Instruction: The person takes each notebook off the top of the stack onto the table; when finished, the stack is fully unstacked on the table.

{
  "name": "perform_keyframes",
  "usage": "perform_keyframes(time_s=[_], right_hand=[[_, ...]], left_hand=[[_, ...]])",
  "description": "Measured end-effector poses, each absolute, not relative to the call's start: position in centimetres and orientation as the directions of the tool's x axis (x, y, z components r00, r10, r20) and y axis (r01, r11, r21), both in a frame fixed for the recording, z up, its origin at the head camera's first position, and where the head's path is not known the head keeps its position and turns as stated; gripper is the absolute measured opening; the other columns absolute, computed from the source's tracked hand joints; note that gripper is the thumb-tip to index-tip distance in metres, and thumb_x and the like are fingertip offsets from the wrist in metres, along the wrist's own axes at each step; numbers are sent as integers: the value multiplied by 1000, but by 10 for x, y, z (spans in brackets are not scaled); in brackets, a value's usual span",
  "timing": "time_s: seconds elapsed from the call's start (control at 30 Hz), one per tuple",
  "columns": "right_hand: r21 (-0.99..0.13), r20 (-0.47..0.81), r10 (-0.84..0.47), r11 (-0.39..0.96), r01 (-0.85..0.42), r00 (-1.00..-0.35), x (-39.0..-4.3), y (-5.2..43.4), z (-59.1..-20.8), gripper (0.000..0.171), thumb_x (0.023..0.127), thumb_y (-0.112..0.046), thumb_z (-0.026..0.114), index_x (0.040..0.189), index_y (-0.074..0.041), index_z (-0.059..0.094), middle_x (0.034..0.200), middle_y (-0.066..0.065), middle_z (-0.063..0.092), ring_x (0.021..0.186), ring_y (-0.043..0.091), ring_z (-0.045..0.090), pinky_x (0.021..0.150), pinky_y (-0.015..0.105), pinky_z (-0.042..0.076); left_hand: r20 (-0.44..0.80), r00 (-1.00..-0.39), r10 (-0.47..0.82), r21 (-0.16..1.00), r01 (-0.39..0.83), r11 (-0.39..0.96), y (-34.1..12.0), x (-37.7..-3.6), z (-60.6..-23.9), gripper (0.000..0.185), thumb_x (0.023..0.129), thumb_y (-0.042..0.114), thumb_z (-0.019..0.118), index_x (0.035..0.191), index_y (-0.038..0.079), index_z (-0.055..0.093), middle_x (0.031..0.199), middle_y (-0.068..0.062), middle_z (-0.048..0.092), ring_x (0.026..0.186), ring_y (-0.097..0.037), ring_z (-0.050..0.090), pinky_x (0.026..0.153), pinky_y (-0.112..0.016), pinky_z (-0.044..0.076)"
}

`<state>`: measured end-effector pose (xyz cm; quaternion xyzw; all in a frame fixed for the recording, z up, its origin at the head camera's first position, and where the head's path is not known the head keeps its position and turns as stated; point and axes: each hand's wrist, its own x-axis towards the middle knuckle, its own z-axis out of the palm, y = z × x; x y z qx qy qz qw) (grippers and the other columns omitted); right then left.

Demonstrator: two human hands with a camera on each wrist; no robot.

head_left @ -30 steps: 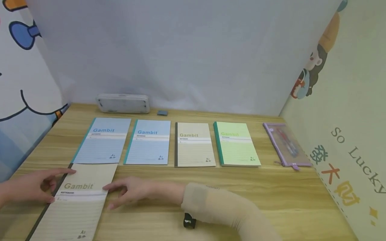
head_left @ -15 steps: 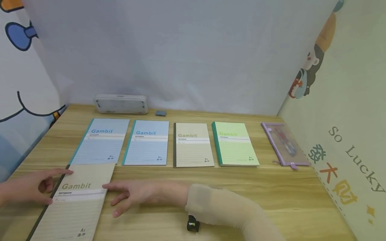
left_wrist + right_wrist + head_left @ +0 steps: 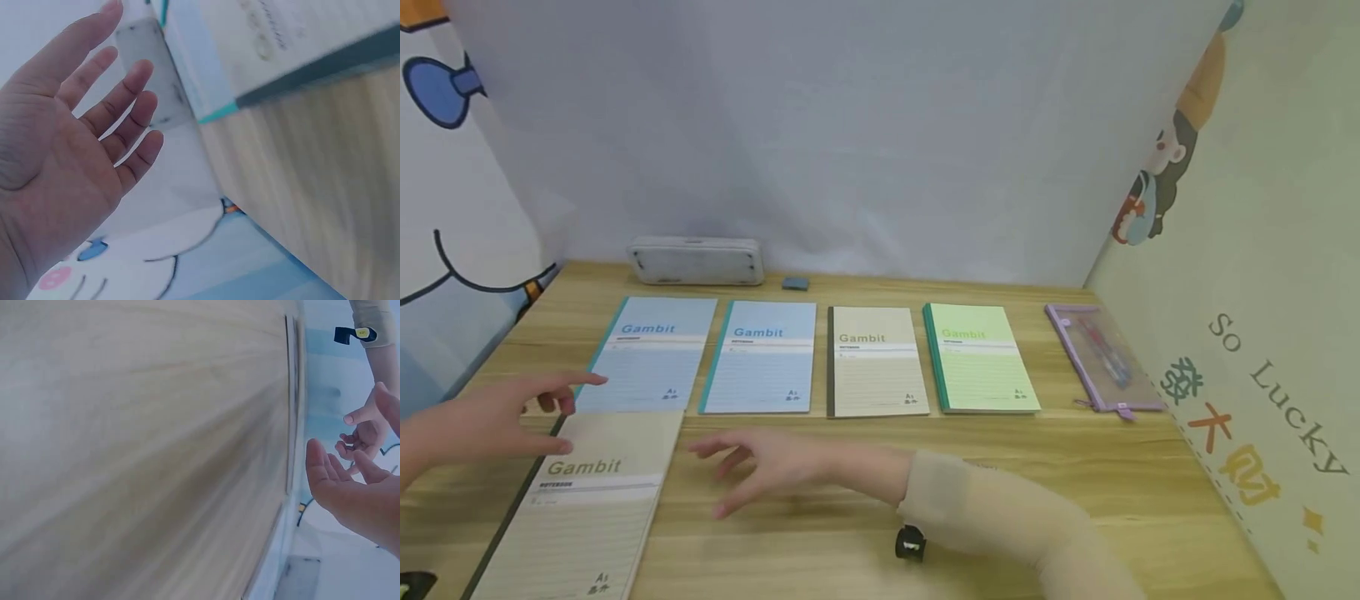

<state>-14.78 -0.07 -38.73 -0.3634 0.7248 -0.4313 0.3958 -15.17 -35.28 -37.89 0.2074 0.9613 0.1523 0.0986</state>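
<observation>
A beige Gambit notebook [image 3: 580, 521] with a dark spine lies at the front left, its far edge against the near edge of a blue notebook [image 3: 651, 358]. Over the corner where the two meet, my left hand [image 3: 497, 421] hovers with thumb and index finger stretched out. In the left wrist view, the left hand [image 3: 75, 137] holds nothing and its fingers are loosely bent. My right hand [image 3: 775, 462] is off the beige notebook's right side, over the table, its fingers spread. Both hands [image 3: 362, 494] appear in the right wrist view, holding nothing.
Along the back row lie another blue notebook [image 3: 760, 358], a beige notebook [image 3: 878, 375], a green notebook [image 3: 981, 367] and a purple-edged mesh pouch [image 3: 1101, 358] with pens inside. Behind them are a grey-white case [image 3: 696, 261] and a small grey-blue block [image 3: 795, 284], near the wall.
My left hand has left the beige notebook's spine and moved up and forward. The right hand has let go of its right edge and drawn away to the right.
</observation>
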Motion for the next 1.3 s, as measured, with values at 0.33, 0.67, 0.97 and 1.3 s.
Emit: perform_keyframes(time_s=[0.33, 0.67, 0.97, 1.3], right_hand=[[-888, -144, -870, 324, -326, -472, -167, 50, -354, 69, 81, -18, 76, 142, -19, 42, 144, -7, 42, 122, 5, 48, 94, 22, 45], [-806, -35, -782, 391, -446, -622, -187, 115, -316, 68, 78, -21, 78, 138, -21, 47, 137, -11, 47, 122, 8, 45, 96, 29, 45], [-763, 88, -689, 418, -493, -719, -201, 180, -304, 68, 80, -19, 77, 139, -19, 45, 142, -6, 43, 132, 17, 39, 102, 38, 41], [-743, 145, -572, 477, -471, -808, -221, 251, -308, 67, 83, -13, 72, 142, -11, 41, 147, 7, 38, 139, 25, 28, 113, 47, 23]], left_hand=[[4, -863, 505, 311, 481, 820, -305, -173, -334, 72, 74, 41, 79, 135, 17, 49, 102, 8, 59, 94, -13, 54, 75, -36, 47], [8, -825, 565, 401, 520, 754, -235, -194, -297, 72, 75, 47, 76, 135, 17, 49, 113, 1, 60, 108, -23, 53, 88, -51, 43], [38, -773, 633, 449, 579, 680, -178, -213, -287, 67, 79, 41, 75, 136, 17, 49, 120, -1, 57, 117, -26, 45, 96, -52, 38], [107, -779, 618, 516, 575, 635, -107, -241, -308, 74, 81, 45, 72, 141, 14, 43, 142, -6, 44, 135, -29, 32, 108, -52, 27]])
